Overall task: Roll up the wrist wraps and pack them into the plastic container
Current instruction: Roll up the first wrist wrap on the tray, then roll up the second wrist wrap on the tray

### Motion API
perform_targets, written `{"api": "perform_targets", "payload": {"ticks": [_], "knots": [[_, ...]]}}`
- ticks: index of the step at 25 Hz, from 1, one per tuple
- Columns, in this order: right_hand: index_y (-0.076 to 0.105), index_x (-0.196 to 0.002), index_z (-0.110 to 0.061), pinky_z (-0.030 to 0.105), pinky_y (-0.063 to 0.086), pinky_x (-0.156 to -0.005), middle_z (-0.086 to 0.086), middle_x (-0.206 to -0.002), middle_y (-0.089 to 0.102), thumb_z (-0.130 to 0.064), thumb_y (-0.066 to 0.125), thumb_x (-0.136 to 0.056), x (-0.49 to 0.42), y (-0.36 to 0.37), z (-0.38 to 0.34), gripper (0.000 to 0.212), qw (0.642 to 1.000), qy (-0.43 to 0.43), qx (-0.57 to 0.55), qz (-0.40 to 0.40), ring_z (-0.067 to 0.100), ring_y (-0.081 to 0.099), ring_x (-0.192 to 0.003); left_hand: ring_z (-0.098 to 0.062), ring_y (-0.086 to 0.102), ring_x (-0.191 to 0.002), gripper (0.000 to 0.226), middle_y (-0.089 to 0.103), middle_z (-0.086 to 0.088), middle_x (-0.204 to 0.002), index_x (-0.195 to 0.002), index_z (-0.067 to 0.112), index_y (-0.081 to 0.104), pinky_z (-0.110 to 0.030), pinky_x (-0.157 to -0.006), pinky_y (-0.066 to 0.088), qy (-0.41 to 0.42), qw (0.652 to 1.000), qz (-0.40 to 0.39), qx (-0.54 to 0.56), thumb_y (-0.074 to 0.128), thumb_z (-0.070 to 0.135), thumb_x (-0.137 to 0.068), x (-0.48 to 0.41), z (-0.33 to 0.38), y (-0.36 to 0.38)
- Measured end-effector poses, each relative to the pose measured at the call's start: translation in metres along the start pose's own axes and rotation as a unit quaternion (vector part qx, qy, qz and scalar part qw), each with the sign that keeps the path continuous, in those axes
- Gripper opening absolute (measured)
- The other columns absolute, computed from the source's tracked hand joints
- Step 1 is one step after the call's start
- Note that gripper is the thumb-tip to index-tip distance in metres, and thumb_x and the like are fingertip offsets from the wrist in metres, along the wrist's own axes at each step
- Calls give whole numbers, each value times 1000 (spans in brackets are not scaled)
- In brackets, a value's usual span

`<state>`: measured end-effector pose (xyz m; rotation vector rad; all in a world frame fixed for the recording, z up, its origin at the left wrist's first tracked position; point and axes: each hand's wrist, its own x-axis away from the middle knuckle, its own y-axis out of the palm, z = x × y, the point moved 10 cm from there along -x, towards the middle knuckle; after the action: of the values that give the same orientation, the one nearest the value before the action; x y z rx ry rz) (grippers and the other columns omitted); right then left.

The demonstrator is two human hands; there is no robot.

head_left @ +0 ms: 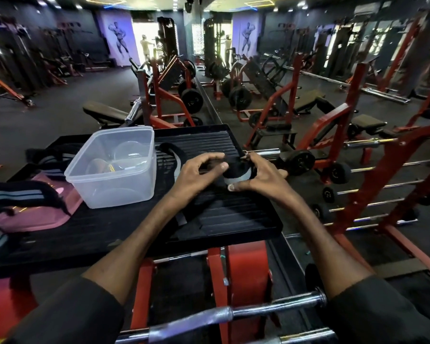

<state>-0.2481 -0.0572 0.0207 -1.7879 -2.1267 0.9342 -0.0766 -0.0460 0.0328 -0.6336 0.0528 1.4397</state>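
Risk: wrist wrap roll (236, 177) right of the plastic container (114, 170) unwinds (tail trails free) if I slacken; left hand (196, 176) and right hand (260, 178) fingers (256, 160) clamp it.

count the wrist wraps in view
3: a part-rolled wrap between left hand and right hand, a striped wrap behind the plastic container, another wrap across the pink lid; more may be hidden.

The clear plastic container (117, 192) stands open-topped near the middle of the black ribbed platform (236, 219). A pink lid (47, 219) and striped wrist wraps (18, 194) crowd the left edge. The left hand (199, 172) and right hand (258, 175), gripping a half-rolled wrist wrap (236, 176), block the right edge. Bare ribbing lies along the far right corner and near edge.
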Motion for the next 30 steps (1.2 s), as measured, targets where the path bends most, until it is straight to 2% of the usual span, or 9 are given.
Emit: {"api": "perform_targets", "payload": {"ticks": [4, 6, 9, 12, 15, 19, 23, 27, 30], "knots": [[54, -97, -46, 51, 44, -102, -5, -108, 64, -81, 84, -34, 3, 22, 55, 79, 991, 89, 91, -35, 22, 56, -114, -13, 64, -119, 21, 70, 5, -125, -119, 28, 68, -37, -105, 50, -13, 996, 56, 61, 59, 26, -100, 2, -16, -36], [49, -99, -49, 51, 36, -105, -2, -113, 62, -88, 77, -33, 1, 27, 69, 82, 985, 118, 114, -52, 20, 49, -117, -16, 64, -119, 20, 70, 6, -124, -115, 32, 68, -38, -105, 50, -23, 995, 69, 66, 58, 22, -101, 8, -26, -49], [47, -117, -47, 44, 34, -101, -2, -124, 62, -55, 86, -57, -2, 26, 54, 72, 977, 134, 100, -130, 20, 50, -121, -18, 65, -118, 22, 70, 7, -123, -115, 33, 68, -33, -101, 51, -40, 992, 83, 87, 57, 20, -102, 17, -42, -60], [39, -143, -30, 35, 45, -106, -6, -129, 55, -25, 89, -75, -6, 13, 19, 85, 977, 104, 33, -181, 20, 51, -128, -9, 66, -112, 22, 70, 10, -117, -119, 23, 67, -26, -94, 52, -58, 988, 108, 90, 55, 15, -102, 25, -54, -74], [46, -138, -34, 28, 54, -88, -8, -125, 55, -36, 85, -76, -18, 2, -29, 74, 994, 35, -7, -103, 14, 56, -119, -10, 65, -115, 23, 70, 5, -121, -120, 23, 68, -37, -103, 51, -68, 990, 111, 56, 55, 19, -102, 29, -70, -88], [53, -120, -50, 55, 43, -105, -22, -112, 60, -59, 71, -67, -41, 48, -74, 56, 998, -45, 19, -29, 9, 58, -109, -15, 64, -118, 22, 70, 3, -123, -117, 30, 68, -46, -107, 49, -73, 992, 103, 28, 55, 20, -101, 31, -79, -93], [56, -117, -44, 57, 34, -110, -17, -110, 61, -36, 72, -72, -84, 108, -65, 48, 999, 38, -24, -13, 14, 56, -114, -15, 62, -120, 24, 69, 0, -123, -119, 21, 68, -46, -109, 46, -67, 992, 108, -2, 54, 15, -101, 28, -78, -102], [46, -136, -26, 53, 34, -112, 4, -129, 54, -26, 71, -75, -115, 136, -42, 66, 990, 136, 9, -35, 29, 42, -129, -11, 58, -124, 27, 67, -1, -129, -126, 13, 65, -38, -113, 43, -63, 993, 98, -34, 54, 14, -102, 30, -76, -111], [41, -125, -13, 40, 54, -85, 12, -117, 55, -15, 74, -73, -117, 164, -26, 62, 965, 213, -134, -74, 27, 56, -109, -3, 51, -131, 29, 61, 2, -137, -130, 15, 64, -27, -116, 38, -71, 994, 79, -32, 53, 16, -103, 39, -80, -111]]}}
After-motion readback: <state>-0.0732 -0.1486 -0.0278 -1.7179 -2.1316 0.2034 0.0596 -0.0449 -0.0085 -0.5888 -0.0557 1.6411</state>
